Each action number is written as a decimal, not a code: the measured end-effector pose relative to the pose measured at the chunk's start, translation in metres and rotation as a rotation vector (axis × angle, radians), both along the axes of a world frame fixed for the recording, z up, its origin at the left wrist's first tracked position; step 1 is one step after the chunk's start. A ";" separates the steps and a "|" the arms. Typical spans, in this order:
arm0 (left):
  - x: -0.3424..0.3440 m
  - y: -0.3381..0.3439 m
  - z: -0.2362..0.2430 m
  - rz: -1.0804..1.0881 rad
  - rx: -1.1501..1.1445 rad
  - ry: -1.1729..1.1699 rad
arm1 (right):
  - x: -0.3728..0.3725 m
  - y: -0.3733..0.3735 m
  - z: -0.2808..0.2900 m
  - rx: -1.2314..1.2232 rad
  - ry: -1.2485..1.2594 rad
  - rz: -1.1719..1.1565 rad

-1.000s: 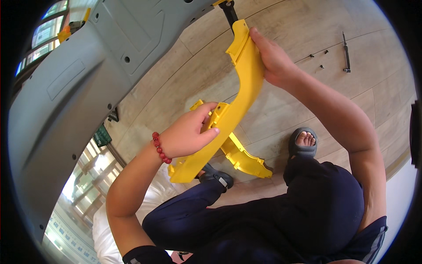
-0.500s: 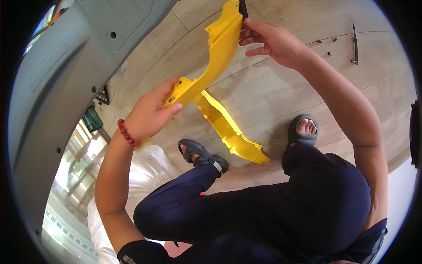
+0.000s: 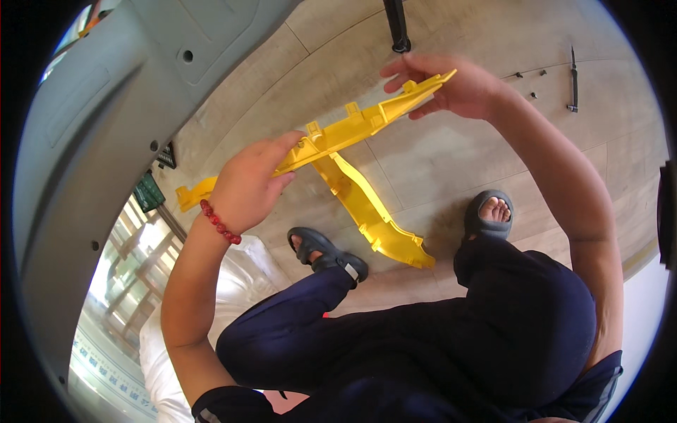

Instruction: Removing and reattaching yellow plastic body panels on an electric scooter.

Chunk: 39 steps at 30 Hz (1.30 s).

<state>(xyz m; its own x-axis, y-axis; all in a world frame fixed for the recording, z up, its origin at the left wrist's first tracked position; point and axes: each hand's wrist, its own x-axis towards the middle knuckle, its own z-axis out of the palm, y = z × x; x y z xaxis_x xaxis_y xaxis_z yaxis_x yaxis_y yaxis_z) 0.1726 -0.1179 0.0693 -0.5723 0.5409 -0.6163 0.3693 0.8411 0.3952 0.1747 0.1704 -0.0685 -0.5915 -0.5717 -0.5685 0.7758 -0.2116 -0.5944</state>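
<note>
My left hand (image 3: 250, 187), a red bead bracelet on its wrist, grips a long yellow plastic trim panel (image 3: 345, 132) near its middle. One end of the panel shows past the wrist at the left; clips and tabs stand along its upper edge. Behind the far right end lies my right hand (image 3: 462, 88), fingers spread apart and partly covered by the panel; whether it touches the panel I cannot tell. A second yellow panel (image 3: 374, 211), curved, rests on the floor below the held one, between my feet.
A large grey panel (image 3: 106, 141) with holes fills the left side. A black post (image 3: 397, 28) stands at the top. Small dark parts and a thin black tool (image 3: 573, 81) lie on the plank floor at right. White plastic sheeting (image 3: 240, 282) is beside my left leg.
The held panel has turned from steeply upright to nearly level, its far end swinging down and right. My right hand has moved slightly down and right. The black post has come into clearer view.
</note>
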 end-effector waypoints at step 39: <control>0.016 0.040 0.011 -0.130 0.173 -0.328 | 0.222 0.040 -0.013 0.884 0.090 0.663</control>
<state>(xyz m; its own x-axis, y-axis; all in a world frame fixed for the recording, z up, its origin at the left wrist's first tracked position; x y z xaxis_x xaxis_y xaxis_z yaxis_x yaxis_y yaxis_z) 0.1889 -0.0774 0.0799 -0.2795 0.7079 -0.6486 0.2988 0.7061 0.6419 0.3966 0.2103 -0.0811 -0.3782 -0.2038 -0.9030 0.5251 0.7561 -0.3905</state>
